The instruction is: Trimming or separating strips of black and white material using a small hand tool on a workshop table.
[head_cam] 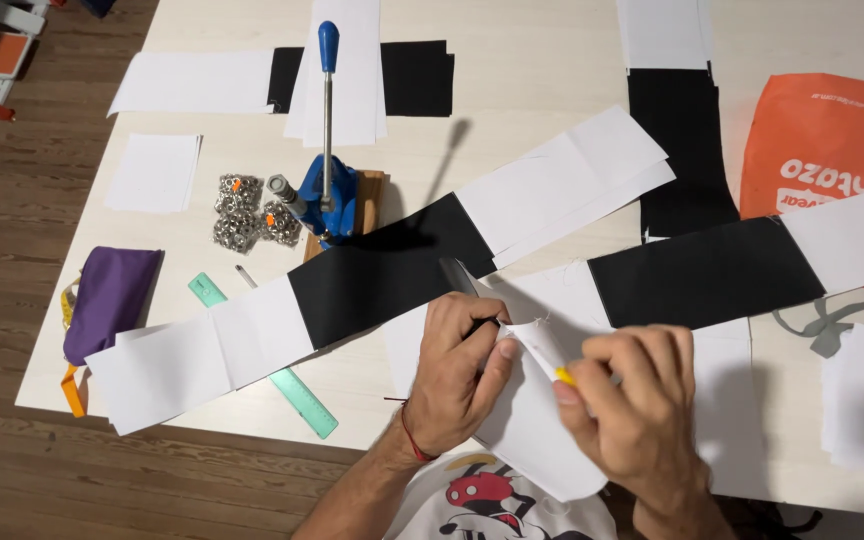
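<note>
Where the pale counter (pixel 512 90) meets the wooden floor at the left, a purple pouch (pixel 107 300) lies by a green ruler (pixel 272 375) that runs under a long strip of white and black fabric (pixel 352 290). Behind it, little bags of metal eyelets (pixel 242 210) sit just beside a blue hand press (pixel 330 190) with its lever upright. Toward the middle, the left hand (pixel 457 375) pinches a folded white fabric piece (pixel 532 430) at the near edge. The right hand (pixel 632 410) is closed on the same piece and on a small yellow tool (pixel 564 377), mostly hidden. Farther right lie another black-and-white strip (pixel 712 270) and an orange bag (pixel 832 140).
</note>
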